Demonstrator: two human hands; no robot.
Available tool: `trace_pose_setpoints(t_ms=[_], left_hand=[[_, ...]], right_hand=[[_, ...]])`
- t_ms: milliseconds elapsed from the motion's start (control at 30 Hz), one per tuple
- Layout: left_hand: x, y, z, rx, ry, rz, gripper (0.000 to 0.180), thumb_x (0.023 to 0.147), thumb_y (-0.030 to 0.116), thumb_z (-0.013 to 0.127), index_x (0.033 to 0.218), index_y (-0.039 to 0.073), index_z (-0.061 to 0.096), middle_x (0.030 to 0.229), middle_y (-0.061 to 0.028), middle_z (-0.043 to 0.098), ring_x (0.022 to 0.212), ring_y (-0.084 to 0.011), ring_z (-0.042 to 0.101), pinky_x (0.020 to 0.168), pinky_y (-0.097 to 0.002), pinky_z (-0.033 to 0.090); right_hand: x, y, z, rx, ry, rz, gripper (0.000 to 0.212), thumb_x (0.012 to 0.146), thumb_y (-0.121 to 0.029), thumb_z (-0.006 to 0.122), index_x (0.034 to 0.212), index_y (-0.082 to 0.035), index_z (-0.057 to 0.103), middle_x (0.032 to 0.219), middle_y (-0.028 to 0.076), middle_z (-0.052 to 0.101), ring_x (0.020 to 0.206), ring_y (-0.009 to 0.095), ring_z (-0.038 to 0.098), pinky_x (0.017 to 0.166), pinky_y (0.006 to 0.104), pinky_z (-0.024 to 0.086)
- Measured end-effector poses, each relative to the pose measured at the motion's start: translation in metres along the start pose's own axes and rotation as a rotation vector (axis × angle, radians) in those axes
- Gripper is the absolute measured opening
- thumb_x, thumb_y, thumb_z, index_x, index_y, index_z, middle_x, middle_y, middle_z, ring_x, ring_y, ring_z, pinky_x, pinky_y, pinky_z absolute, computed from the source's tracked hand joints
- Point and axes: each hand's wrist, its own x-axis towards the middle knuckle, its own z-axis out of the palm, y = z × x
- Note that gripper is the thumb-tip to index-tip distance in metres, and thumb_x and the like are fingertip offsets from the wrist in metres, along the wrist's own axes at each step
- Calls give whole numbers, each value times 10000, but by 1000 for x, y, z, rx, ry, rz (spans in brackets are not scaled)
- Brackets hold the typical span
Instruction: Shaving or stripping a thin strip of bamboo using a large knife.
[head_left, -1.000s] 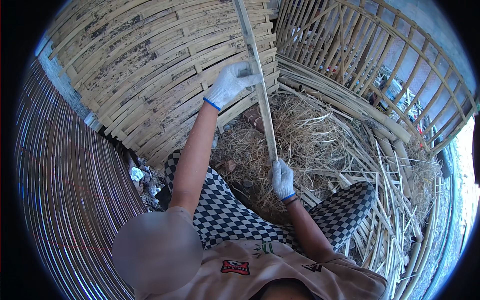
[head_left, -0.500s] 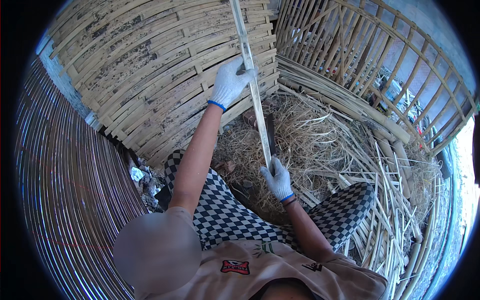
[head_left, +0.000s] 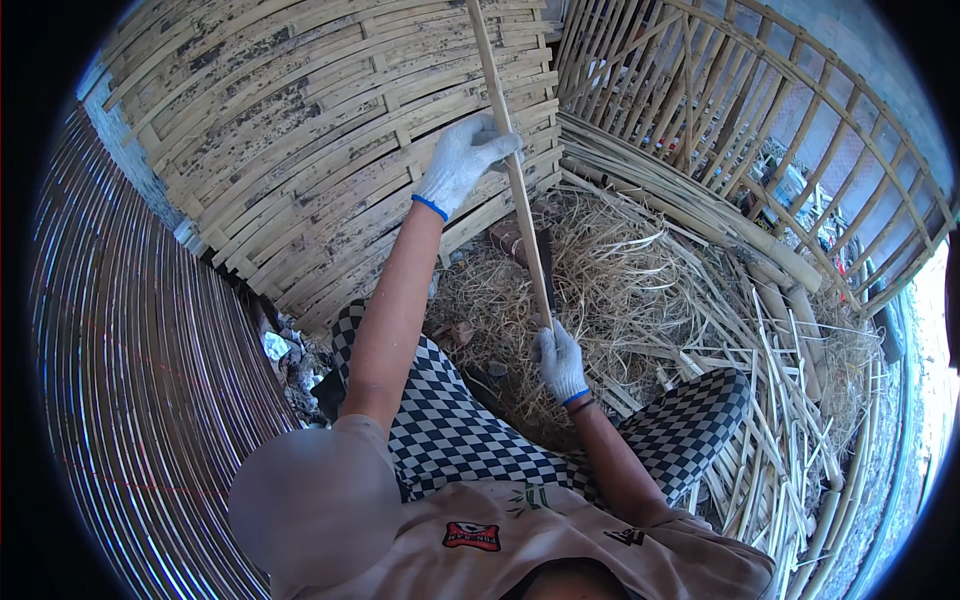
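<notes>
A long, thin bamboo strip [head_left: 524,215] runs slantwise from the top edge down toward my lap. My left hand [head_left: 466,163], in a white knit glove with a blue cuff, grips it partway up, thumb across the front. Lower down, the strip's near end sits in my gloved right hand [head_left: 560,362], whose fingers are closed around it. Just behind the strip, a dark blade-like piece [head_left: 546,268] shows above the shavings, partly hidden by the strip. Curly bamboo shavings [head_left: 620,270] lie heaped beyond my right hand.
A woven bamboo panel [head_left: 290,130] stands close on the left. A barred bamboo frame [head_left: 800,130] leans at the far right, with bamboo poles [head_left: 720,235] lying before it. Split strips [head_left: 775,440] are piled right of my checkered knee. Corrugated sheeting [head_left: 130,370] fills the left edge.
The strip has turned in my hands: its pale, shiny face gave way to a duller tan side. My right hand has shifted slightly right; my left hand stays nearly in place.
</notes>
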Motion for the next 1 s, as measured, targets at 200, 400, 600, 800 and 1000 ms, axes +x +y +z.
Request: trace_pose_setpoints(t_ms=[200, 400, 600, 800, 1000], left_hand=[[-3, 5, 4, 98, 78, 15, 245, 941, 127, 678, 1121, -38, 663, 943, -120, 734, 795, -176, 713, 720, -297, 598], [-12, 18, 4, 207, -36, -40, 291, 970, 141, 646, 1225, 4, 674, 864, -85, 734, 699, -110, 696, 538, -238, 534], [-27, -11, -20, 494, -225, 27, 308, 968, 225, 639, 1196, 26, 699, 1088, -130, 739, 887, -185, 718, 707, -300, 558], [-56, -53, -60, 1041, -387, -380, 416, 912, 334, 674, 1242, 81, 675, 1179, -161, 715, 1067, -288, 690, 920, -370, 537], [-57, -56, -55, 856, -412, -390, 467, 897, 389, 669, 1213, 45, 677, 1088, -192, 728, 792, -251, 735, 816, -360, 562]], right_hand=[[1, -3, 3, 6, 160, -72, 283, 1005, -231, 598, 1197, -24, 608, 751, 92, 594, 653, 155, 580, 624, 316, 486], [1, -13, -16, -256, 405, -2, 246, 920, -232, 722, 952, -29, 587, 642, 73, 508, 557, 184, 489, 549, 343, 446], [-14, -71, -133, -317, 764, -240, 171, 906, -154, 732, 966, -54, 607, 663, -21, 521, 570, 62, 466, 507, 260, 405], [-88, -112, -261, -754, 1006, 4, 273, 910, -198, 723, 1130, -43, 675, 790, 42, 673, 659, 121, 592, 594, 302, 469], [-100, -95, -301, -1058, 1033, 47, 259, 907, -294, 701, 1087, -108, 692, 843, 103, 701, 736, 276, 682, 673, 393, 510]])
